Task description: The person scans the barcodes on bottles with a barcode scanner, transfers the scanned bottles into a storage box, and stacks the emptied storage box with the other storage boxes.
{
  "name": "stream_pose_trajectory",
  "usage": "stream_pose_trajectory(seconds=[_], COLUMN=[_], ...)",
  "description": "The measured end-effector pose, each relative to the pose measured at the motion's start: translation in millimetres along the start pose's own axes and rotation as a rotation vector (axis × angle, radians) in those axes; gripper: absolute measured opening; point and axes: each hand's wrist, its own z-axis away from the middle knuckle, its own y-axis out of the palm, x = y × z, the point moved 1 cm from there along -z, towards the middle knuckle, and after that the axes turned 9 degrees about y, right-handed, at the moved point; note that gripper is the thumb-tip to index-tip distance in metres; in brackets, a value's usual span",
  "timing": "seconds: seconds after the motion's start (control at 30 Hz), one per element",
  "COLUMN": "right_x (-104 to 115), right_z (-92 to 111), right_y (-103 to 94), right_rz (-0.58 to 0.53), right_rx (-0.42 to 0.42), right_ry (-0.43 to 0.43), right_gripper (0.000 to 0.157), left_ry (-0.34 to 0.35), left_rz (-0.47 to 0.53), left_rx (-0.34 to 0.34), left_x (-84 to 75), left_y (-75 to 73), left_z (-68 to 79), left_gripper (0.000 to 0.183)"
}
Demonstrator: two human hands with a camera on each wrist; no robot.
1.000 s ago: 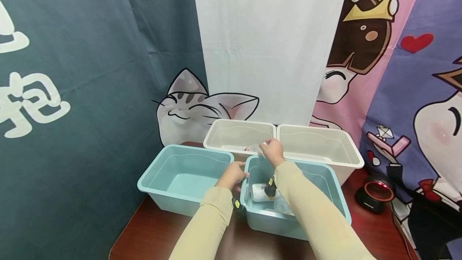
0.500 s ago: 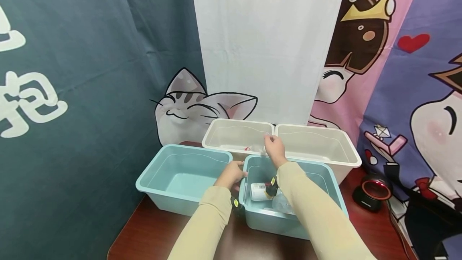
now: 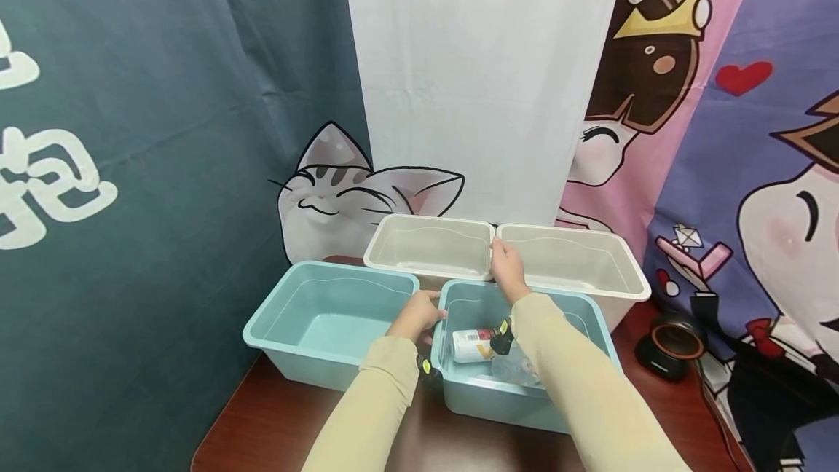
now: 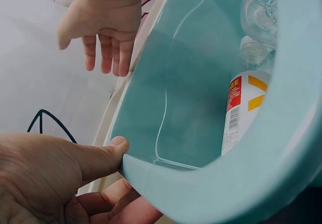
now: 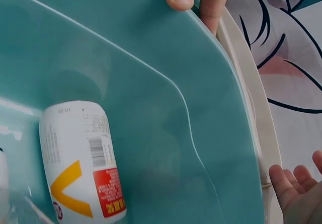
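Observation:
My left hand (image 3: pixel 418 314) pinches the near-left corner rim of the right blue bin (image 3: pixel 491 410), thumb inside and fingers outside, as the left wrist view shows. My right hand (image 3: pixel 507 268) hangs over the meeting rims of the two cream bins, above the blue bin's far edge. In the left wrist view that right hand (image 4: pixel 108 32) has its fingers loosely extended and holds nothing. Inside the right blue bin lies a white can (image 5: pixel 83 163) with a yellow stripe and red label. Beside it is a clear plastic bottle (image 4: pixel 259 12), partly hidden by the rim.
The left blue bin (image 3: pixel 328 370) stands to the left. Behind are the left cream bin (image 3: pixel 429 221) and the right cream bin (image 3: pixel 639 275). A black round device (image 3: pixel 668 344) with a cable sits at the right on the brown table (image 3: pixel 262 421).
My right hand has shifted right and slightly up, off the left cream bin. The clear and red thing seen below it in that bin has dropped out of sight. My left hand stays at the rim.

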Motion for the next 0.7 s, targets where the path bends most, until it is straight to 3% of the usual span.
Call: stream_pose_trajectory(seconds=[0.33, 0.5, 0.7], right_x=[-3, -6, -13], right_z=[-3, -1, -2], right_y=[-20.3, -33.5, -54.5], right_rz=[-0.126, -0.130, -0.098], right_rx=[0.105, 0.147, 0.153], right_ry=[-0.011, -0.054, -0.058], right_gripper=[0.064, 0.057, 0.056], left_ry=[0.049, 0.089, 0.140], left_rz=[-0.038, -0.079, -0.225], left_rx=[-0.033, -0.062, -0.117], left_x=[-6.7, -8.5, -10.0], left_y=[2.5, 2.6, 2.7], left_z=[5.5, 9.7, 12.1], left_gripper=[0.054, 0.052, 0.052])
